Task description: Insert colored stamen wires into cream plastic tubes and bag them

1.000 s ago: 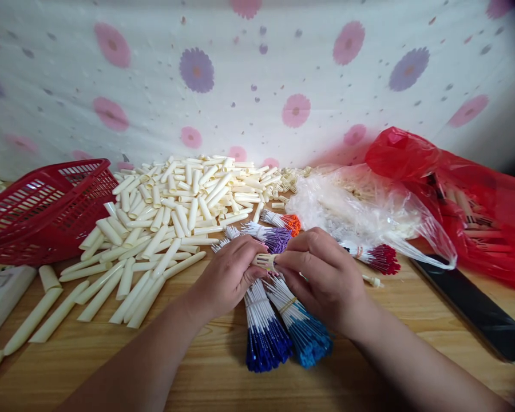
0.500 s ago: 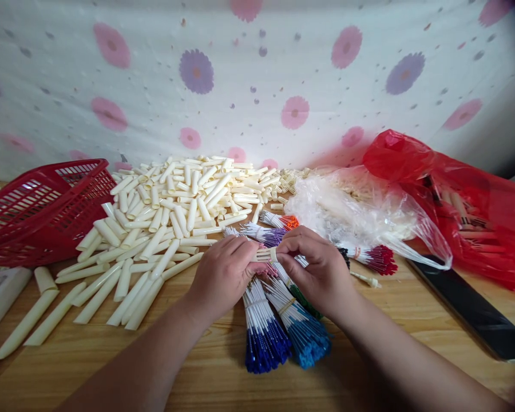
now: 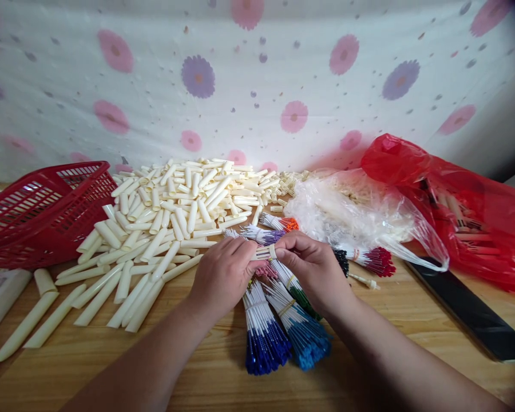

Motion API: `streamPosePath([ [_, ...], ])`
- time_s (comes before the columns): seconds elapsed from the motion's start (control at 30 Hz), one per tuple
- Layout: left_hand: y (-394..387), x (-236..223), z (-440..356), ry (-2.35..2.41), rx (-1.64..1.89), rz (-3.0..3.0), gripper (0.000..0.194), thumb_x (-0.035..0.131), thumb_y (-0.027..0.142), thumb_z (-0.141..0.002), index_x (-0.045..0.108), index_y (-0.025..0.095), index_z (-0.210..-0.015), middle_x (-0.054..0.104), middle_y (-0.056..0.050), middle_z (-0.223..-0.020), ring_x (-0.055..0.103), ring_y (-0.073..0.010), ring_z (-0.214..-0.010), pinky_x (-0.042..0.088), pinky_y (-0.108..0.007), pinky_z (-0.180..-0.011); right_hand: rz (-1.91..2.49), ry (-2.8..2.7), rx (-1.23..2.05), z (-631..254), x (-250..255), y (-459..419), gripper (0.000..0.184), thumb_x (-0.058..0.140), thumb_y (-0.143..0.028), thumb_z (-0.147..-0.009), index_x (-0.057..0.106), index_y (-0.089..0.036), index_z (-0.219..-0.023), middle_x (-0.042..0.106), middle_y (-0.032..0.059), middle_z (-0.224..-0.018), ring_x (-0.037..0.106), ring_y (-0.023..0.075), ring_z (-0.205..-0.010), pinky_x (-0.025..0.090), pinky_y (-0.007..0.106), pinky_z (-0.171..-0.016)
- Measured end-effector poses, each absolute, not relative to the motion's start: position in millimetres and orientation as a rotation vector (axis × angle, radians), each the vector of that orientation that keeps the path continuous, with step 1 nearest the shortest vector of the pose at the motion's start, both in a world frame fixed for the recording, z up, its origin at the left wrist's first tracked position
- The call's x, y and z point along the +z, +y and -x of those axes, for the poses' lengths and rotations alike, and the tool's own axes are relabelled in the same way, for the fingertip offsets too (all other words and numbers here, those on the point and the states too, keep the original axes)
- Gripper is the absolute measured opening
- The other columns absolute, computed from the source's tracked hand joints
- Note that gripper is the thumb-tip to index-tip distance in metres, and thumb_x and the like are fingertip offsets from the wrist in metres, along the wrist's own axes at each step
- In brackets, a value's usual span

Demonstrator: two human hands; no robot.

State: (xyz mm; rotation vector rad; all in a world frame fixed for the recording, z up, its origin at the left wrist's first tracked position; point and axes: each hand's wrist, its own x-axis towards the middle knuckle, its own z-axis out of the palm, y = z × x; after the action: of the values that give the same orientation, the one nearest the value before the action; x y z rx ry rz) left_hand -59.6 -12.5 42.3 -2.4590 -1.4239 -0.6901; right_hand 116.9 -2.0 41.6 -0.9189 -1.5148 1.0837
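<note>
A small cream slotted piece (image 3: pixel 264 253) is held level between my two hands, above the bundles. My left hand (image 3: pixel 224 273) grips its left end with closed fingers. On the right end, the thumb and forefinger of my right hand (image 3: pixel 315 264) pinch it. Below lie banded bundles of thin white sticks with coloured ends: a dark blue bundle (image 3: pixel 264 337), a light blue bundle (image 3: pixel 302 329), and a green bundle (image 3: pixel 300 294) partly covered by my right hand. Pink ends (image 3: pixel 266 271) show just under the piece. Behind my hands are an orange bundle (image 3: pixel 285 222) and a purple bundle (image 3: pixel 261 233).
Cream plastic tubes (image 3: pixel 184 200) are heaped at left and centre, beside a red basket (image 3: pixel 47 212). To the right are a clear plastic bag (image 3: pixel 347 209), a dark red bundle (image 3: pixel 375 260), a red plastic bag (image 3: pixel 489 200) and a flat black object (image 3: pixel 467 309). A flowered cloth (image 3: pixel 249 114) hangs behind.
My right fingers have shifted slightly on the right end of the slotted piece, and its slots now look darker. The piece stays between both hands; the view has moved a little.
</note>
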Motion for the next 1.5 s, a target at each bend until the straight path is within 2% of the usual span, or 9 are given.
streamPosePath([
  [0.2,-13.6,42.5,58.9,-1.442,-0.638,2.421,0.032,0.04,0.042,-0.092,0.055,0.017,-0.08,0.059,-0.005,-0.074,0.053,-0.0215,-0.072,0.038,-0.031,-0.062,0.899,-1.288,1.391,-113.8,42.4,-3.0,0.018,0.067,-0.032,-0.074,0.062,-0.016,-0.068,0.053,-0.0033,-0.062,0.044,0.0086,-0.059,0.037,0.023,-0.058],
  [0.37,-12.7,43.2,59.0,-1.451,-0.695,2.443,0.031,0.041,0.041,-0.092,0.054,0.017,-0.078,0.06,-0.005,-0.073,0.054,-0.0203,-0.072,0.039,-0.03,-0.062,0.827,-1.269,1.478,-117.0,46.9,-3.6,0.02,0.067,-0.034,-0.073,0.063,-0.016,-0.066,0.055,-0.0031,-0.059,0.047,0.0088,-0.057,0.04,0.024,-0.059],
  [0.43,-10.0,41.3,59.8,-1.493,-0.762,2.497,0.026,0.044,0.037,-0.092,0.054,0.018,-0.078,0.061,-0.004,-0.075,0.055,-0.0188,-0.072,0.04,-0.028,-0.061,0.87,-1.36,1.342,-125.9,48.7,5.6,0.019,0.064,-0.034,-0.076,0.066,-0.016,-0.072,0.059,-0.0013,-0.063,0.051,0.0102,-0.059,0.042,0.025,-0.061],
  [0.53,-3.5,35.7,62.9,-1.643,-0.883,2.523,0.02,0.049,0.031,-0.089,0.05,0.018,-0.075,0.06,-0.001,-0.072,0.056,-0.0159,-0.067,0.039,-0.024,-0.058,1.159,-1.586,0.861,-143.8,52.1,33.2,0.022,0.054,-0.032,-0.083,0.068,-0.016,-0.087,0.067,0.0039,-0.078,0.058,0.0142,-0.068,0.045,0.027,-0.064],
  [0.67,4.1,28.9,68.1,-1.827,-0.954,2.456,0.023,0.052,0.031,-0.086,0.044,0.019,-0.068,0.052,0.002,-0.062,0.05,-0.013,-0.057,0.036,-0.022,-0.054,1.579,-2.287,0.31,-153.0,53.2,73.5,0.025,0.046,-0.02,-0.085,0.07,-0.017,-0.09,0.071,0.0074,-0.092,0.063,0.0174,-0.083,0.045,0.026,-0.073],
  [0.9,4.1,29.1,68.7,-1.905,-0.942,2.451,0.023,0.051,0.031,-0.085,0.045,0.019,-0.067,0.052,0.002,-0.06,0.05,-0.0135,-0.056,0.034,-0.022,-0.055,1.877,-2.482,0.108,-127.9,37.2,95.3,0.023,0.052,-0.023,-0.08,0.07,-0.011,-0.088,0.07,0.0181,-0.095,0.064,0.0289,-0.089,0.045,0.034,-0.072],
  [1.1,4.3,28.1,69.9,-1.895,-0.899,2.467,0.021,0.049,0.031,-0.087,0.048,0.018,-0.07,0.056,0.0,-0.065,0.053,-0.0148,-0.06,0.034,-0.023,-0.056,1.915,-2.441,0.194,-133.3,40.3,98.7,0.02,0.053,-0.018,-0.075,0.07,-0.011,-0.082,0.07,0.0169,-0.091,0.064,0.0263,-0.086,0.044,0.03,-0.07],
  [1.3,5.6,23.2,70.5,-1.897,-0.92,2.457,0.022,0.052,0.03,-0.085,0.048,0.018,-0.068,0.054,0.001,-0.062,0.051,-0.014,-0.059,0.034,-0.023,-0.055,1.793,-2.313,0.506,-167.8,42.1,91.7,0.016,0.052,-0.018,-0.076,0.063,-0.013,-0.065,0.068,0.0082,-0.068,0.061,0.0161,-0.061,0.04,0.023,-0.055],
  [1.5,3.9,23.5,70.9,-1.784,-1.275,2.411,0.014,0.057,0.028,-0.083,0.056,0.016,-0.076,0.06,-0.002,-0.07,0.057,-0.0153,-0.066,0.042,-0.024,-0.061,1.599,-2.241,0.747,-178.7,51.8,54.7,0.011,0.049,-0.017,-0.079,0.06,-0.016,-0.075,0.066,0.0026,-0.068,0.056,0.0101,-0.056,0.038,0.019,-0.049],
])
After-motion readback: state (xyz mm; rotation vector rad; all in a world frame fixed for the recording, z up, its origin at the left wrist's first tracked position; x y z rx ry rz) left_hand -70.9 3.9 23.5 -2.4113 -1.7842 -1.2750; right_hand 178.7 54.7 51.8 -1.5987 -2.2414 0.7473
